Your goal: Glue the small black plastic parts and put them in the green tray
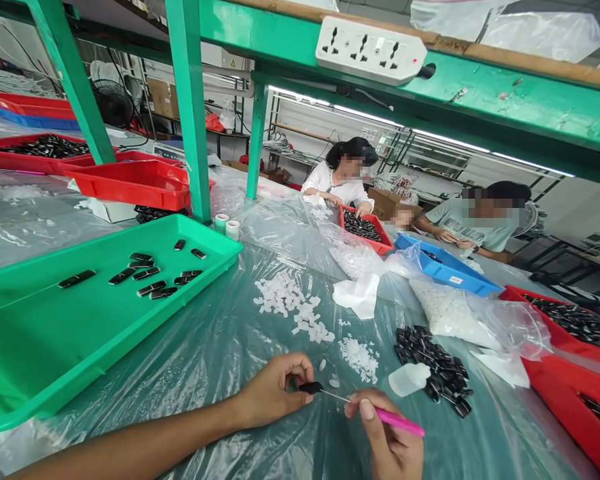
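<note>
Green tray (55, 347) on my left carries about a dozen finished black pieces (147, 275), so I judge the work barely begun. My left hand (273, 393) pinches a small black part (311, 387); my right hand (393, 443) is closed around a pink tool (397, 421), its tip at that part. Right of them, a large heap of black parts (437, 367) waits beside a white bottle (409, 379).

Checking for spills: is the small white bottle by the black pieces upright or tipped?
Tipped: the bottle lies on its side on the plastic sheet, against the black pieces.
</note>
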### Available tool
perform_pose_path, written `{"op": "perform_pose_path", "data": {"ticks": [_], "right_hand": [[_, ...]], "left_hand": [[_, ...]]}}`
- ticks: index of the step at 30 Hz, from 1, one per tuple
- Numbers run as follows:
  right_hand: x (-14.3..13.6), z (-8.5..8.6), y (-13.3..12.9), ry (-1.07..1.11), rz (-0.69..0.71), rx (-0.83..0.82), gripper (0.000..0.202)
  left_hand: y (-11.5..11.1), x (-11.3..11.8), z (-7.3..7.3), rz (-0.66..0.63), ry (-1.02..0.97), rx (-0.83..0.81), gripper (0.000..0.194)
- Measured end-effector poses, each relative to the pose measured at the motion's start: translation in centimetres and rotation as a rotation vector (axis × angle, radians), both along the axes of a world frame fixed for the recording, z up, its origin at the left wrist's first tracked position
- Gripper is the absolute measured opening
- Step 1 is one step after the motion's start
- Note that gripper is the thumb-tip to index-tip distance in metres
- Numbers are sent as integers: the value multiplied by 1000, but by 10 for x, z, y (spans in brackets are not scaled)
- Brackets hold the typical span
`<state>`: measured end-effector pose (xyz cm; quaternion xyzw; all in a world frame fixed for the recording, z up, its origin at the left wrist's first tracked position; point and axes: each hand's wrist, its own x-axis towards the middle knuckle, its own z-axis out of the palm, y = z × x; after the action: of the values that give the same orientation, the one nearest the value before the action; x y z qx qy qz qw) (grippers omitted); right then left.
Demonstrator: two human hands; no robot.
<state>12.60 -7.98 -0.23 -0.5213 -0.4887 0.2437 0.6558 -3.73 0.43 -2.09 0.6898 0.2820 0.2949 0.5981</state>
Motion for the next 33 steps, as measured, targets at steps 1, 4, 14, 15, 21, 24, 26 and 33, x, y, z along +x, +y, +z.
{"op": "perform_pose_path", "data": {"ticks": [1,4,14,15,21,24,26,33], "right_hand": [[2,1,-1,-5,-27,33,16],[10,4,-3,-9,-116,94,14],[29,25,-8,-124,-103,63,9],[31,26,-8,-140,-101,58,8],[32,31,-10,-131,-79,68,10],[21,31,-10,-69,-11,112,14],[11,29,-9,-60,35,122,16],[-3,18,-7,-278,125,113,14]], "left_hand": [[-1,0,0,4,9,14,10],[-4,0,2,19,55,100,11],[-6,-4,6,-15,131,334,21],[-7,-4,6,-26,142,355,22],[-7,-4,8,-39,137,321,15],[-7,-3,9,-44,148,282,9],[-7,-3,9,-52,158,293,10],[-8,-1,8,-64,171,361,12]]}}
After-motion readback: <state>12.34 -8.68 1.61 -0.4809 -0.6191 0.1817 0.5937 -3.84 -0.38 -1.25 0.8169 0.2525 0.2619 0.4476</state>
